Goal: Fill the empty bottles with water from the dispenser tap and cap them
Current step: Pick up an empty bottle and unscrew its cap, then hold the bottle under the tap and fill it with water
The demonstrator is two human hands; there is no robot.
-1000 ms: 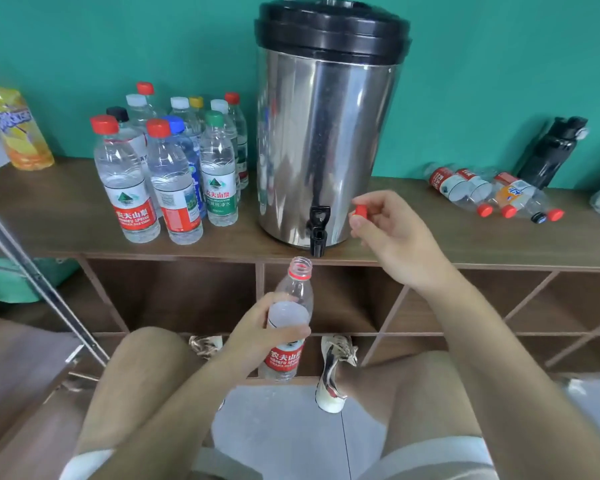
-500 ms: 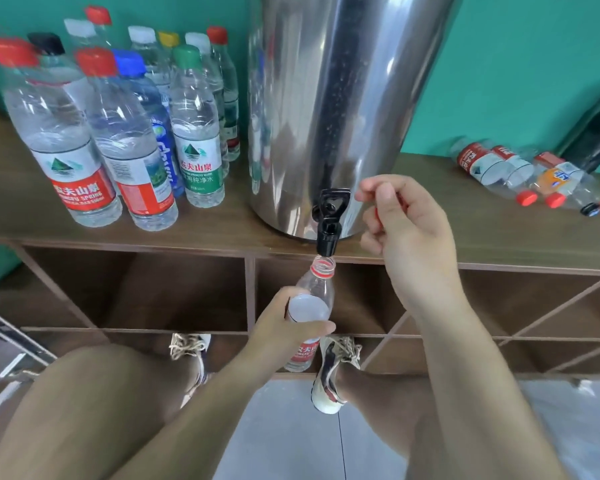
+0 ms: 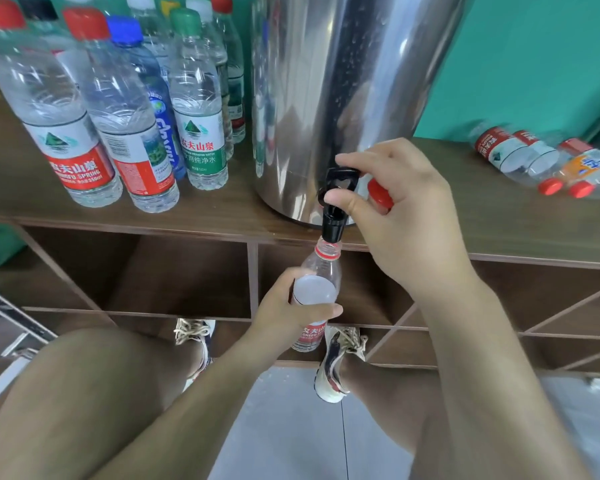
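Observation:
A steel water dispenser (image 3: 340, 98) stands on the wooden shelf top (image 3: 205, 216), its black tap (image 3: 335, 202) hanging over the front edge. My left hand (image 3: 288, 310) grips an uncapped clear bottle (image 3: 317, 289) with a red label, its mouth directly under the spout. My right hand (image 3: 402, 209) pinches the tap lever between thumb and forefinger, and a red cap (image 3: 380, 192) is tucked in its curled fingers.
Several capped upright bottles (image 3: 118, 109) crowd the shelf left of the dispenser. Capped empty bottles (image 3: 541, 161) lie on their sides at the right. Open cubbies (image 3: 174, 271) sit under the shelf. My knees and shoes (image 3: 336, 362) are below on grey floor.
The view has come closer. My right hand, with the red cap, moved from beside the tap onto its lever. The bottle mouth rose to just under the spout.

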